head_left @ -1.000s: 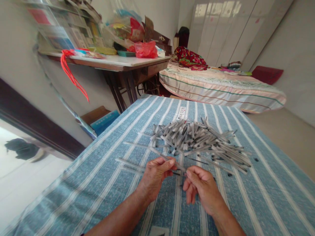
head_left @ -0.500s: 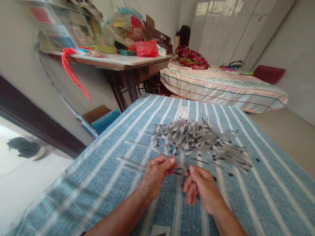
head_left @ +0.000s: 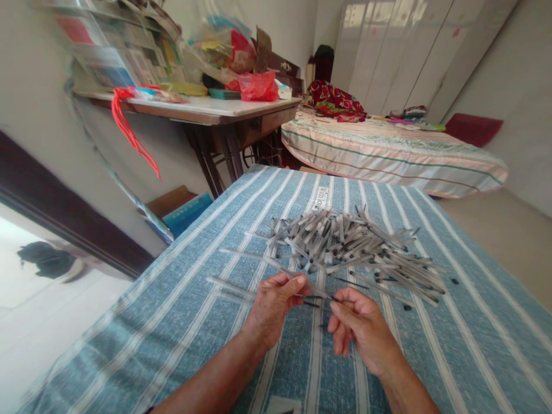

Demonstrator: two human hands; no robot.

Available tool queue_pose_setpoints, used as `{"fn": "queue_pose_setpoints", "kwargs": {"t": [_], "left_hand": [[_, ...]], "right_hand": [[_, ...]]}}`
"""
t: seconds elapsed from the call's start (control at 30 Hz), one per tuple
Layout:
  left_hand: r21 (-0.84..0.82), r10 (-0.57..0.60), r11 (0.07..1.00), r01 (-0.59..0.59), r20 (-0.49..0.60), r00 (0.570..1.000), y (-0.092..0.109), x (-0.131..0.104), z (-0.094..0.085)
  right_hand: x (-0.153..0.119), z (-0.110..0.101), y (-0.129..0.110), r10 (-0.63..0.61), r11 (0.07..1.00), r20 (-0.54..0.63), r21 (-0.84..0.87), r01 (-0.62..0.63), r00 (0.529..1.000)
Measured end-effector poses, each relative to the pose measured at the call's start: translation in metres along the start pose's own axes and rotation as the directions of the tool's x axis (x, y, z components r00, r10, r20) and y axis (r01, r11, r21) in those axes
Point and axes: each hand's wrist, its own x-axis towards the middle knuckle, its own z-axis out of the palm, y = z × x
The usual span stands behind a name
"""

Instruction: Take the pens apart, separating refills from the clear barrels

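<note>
A slim translucent pen (head_left: pixel 276 264) with a dark tip lies slantwise across my left hand (head_left: pixel 282 296), pinched between thumb and fingers. Its dark end points at my right hand (head_left: pixel 356 322), whose thumb and index finger are closed at that tip; the other fingers are curled. Whether a small cap sits between those fingers is hidden. Under and beside my left hand, a few more similar pens (head_left: pixel 228 284) rest on the cloth. Just beyond both hands spreads a big heap of such pens (head_left: pixel 332 236), many with black ends.
Small black pieces (head_left: pixel 407 307) lie on the striped blue tablecloth (head_left: pixel 194 345) to the right. Behind stands a side table (head_left: pixel 202 109) with bags and a red cord. A bed (head_left: pixel 388 149) is at the back right, a blue box (head_left: pixel 190 213) at the left.
My right hand has shifted slightly to the right, and more of the pen's dark tip shows between the hands. My left hand keeps its hold. The view has moved slightly.
</note>
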Motion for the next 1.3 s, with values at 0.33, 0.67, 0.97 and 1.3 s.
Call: {"fn": "queue_pose_setpoints", "kwargs": {"t": [0.33,0.67,0.97,1.3], "left_hand": [[0.341,0.122,0.937,-0.075,-0.120,0.985,0.038,0.015,-0.036],[0.274,0.150,0.953,-0.128,-0.062,0.987,0.020,0.009,-0.020],[0.279,0.108,0.956,-0.087,-0.059,0.992,0.023,0.008,-0.025],[0.761,0.289,0.641,0.098,-0.357,0.888,0.057,0.029,-0.081]], "right_hand": [[0.003,-0.019,-0.003,-0.098,0.892,-0.128,-0.451,0.030,0.987],[0.000,-0.006,-0.002,-0.194,0.735,-0.083,-0.672,0.089,0.977],[-0.005,-0.007,-0.008,-0.165,0.693,0.057,-0.704,0.157,0.985],[-0.001,-0.051,-0.016,-0.194,0.563,0.020,-0.817,0.128,0.981]]}}
